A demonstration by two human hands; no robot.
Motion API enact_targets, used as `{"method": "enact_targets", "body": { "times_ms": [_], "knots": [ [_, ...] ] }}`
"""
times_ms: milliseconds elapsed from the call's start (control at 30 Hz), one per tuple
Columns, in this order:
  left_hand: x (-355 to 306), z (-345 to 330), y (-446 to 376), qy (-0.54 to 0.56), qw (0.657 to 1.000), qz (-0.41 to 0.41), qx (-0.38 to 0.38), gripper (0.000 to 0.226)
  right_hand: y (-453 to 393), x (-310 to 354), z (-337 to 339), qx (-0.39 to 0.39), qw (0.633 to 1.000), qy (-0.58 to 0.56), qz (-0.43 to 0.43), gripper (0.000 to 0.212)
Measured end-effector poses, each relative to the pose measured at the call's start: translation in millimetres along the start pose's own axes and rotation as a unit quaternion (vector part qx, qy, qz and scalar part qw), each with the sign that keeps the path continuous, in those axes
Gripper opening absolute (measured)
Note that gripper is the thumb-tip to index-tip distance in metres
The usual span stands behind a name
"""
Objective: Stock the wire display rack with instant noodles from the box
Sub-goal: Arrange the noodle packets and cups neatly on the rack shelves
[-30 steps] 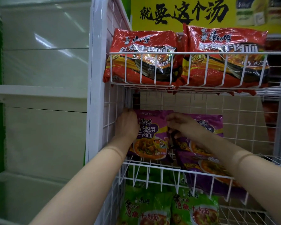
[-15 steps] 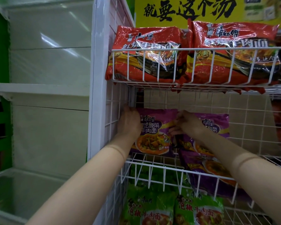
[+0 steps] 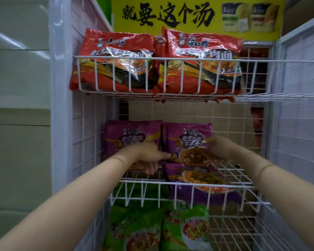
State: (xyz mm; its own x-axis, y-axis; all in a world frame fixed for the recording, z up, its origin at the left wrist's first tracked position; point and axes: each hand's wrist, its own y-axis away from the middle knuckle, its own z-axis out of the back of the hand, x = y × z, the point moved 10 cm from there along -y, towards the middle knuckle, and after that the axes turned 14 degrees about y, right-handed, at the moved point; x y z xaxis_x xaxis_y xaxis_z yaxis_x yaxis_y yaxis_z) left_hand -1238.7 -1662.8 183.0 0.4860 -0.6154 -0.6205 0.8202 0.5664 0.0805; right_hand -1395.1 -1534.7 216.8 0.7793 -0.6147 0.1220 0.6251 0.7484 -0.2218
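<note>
The white wire display rack (image 3: 143, 181) fills the head view. On its middle shelf a purple noodle pack (image 3: 130, 134) stands upright at the left. A second purple noodle pack (image 3: 187, 137) stands beside it, held between both hands. My left hand (image 3: 147, 156) presses on its lower left edge with the fingers curled. My right hand (image 3: 219, 147) grips its right edge. A third purple pack (image 3: 194, 178) lies flat in front, under the held one. No box is in view.
Two red noodle packs (image 3: 116, 66) (image 3: 203, 66) stand in the top basket under a yellow sign (image 3: 170, 15). Green packs (image 3: 134, 229) (image 3: 185, 227) lie on the lower shelf. The right part of the middle shelf (image 3: 239, 171) is bare wire. White panels (image 3: 18, 87) stand left.
Both hands have left the left purple pack and moved right. The second purple pack, leaning before, now stands upright between them.
</note>
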Motion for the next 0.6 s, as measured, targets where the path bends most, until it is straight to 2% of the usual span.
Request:
{"method": "enact_targets", "body": {
  "times_ms": [67, 133, 200, 233, 367, 433, 467, 533, 600],
  "knots": [
    [-1.9, -16.8, -1.3, -0.021, 0.999, 0.019, 0.032, 0.049, 4.2, -12.7, -25.3, 0.086, 0.996, 0.005, -0.023, 0.032],
    [-8.7, -19.0, -1.4, 0.024, 0.999, 0.0, 0.024, 0.037, 8.7, -19.6, -44.5, 0.163, 0.985, -0.012, -0.051, 0.037],
    [-13.4, -15.5, -1.4, 0.092, 0.996, -0.02, 0.005, 0.026, 9.5, -26.7, -50.2, 0.197, 0.978, -0.017, -0.072, 0.051],
    [-15.4, -13.8, -0.5, 0.119, 0.992, -0.03, -0.003, 0.023, 9.6, -29.2, -53.3, 0.215, 0.973, -0.031, -0.078, 0.05],
    [-25.9, -2.9, 0.8, 0.174, 0.981, -0.071, -0.041, 0.022, 15.4, -32.2, -53.9, 0.238, 0.965, -0.078, -0.08, 0.028],
    [-34.3, 6.1, 0.7, 0.17, 0.98, -0.082, -0.068, 0.012, 13.7, -32.8, -43.6, 0.197, 0.974, -0.084, -0.073, 0.019],
    [-38.4, 11.4, -0.2, 0.165, 0.979, -0.088, -0.084, 0.011, 9.9, -33.6, -32.1, 0.144, 0.982, -0.096, -0.072, 0.011],
    [-45.0, 22.6, -4.8, 0.179, 0.97, -0.107, -0.126, 0.018, 0.3, -39.3, -1.5, -0.004, 0.984, -0.159, -0.083, 0.009],
    [-45.8, 34.7, -10.9, 0.23, 0.947, -0.13, -0.184, 0.028, -1.7, -49.1, 26.8, -0.155, 0.944, -0.278, -0.085, 0.01]
  ]
}}
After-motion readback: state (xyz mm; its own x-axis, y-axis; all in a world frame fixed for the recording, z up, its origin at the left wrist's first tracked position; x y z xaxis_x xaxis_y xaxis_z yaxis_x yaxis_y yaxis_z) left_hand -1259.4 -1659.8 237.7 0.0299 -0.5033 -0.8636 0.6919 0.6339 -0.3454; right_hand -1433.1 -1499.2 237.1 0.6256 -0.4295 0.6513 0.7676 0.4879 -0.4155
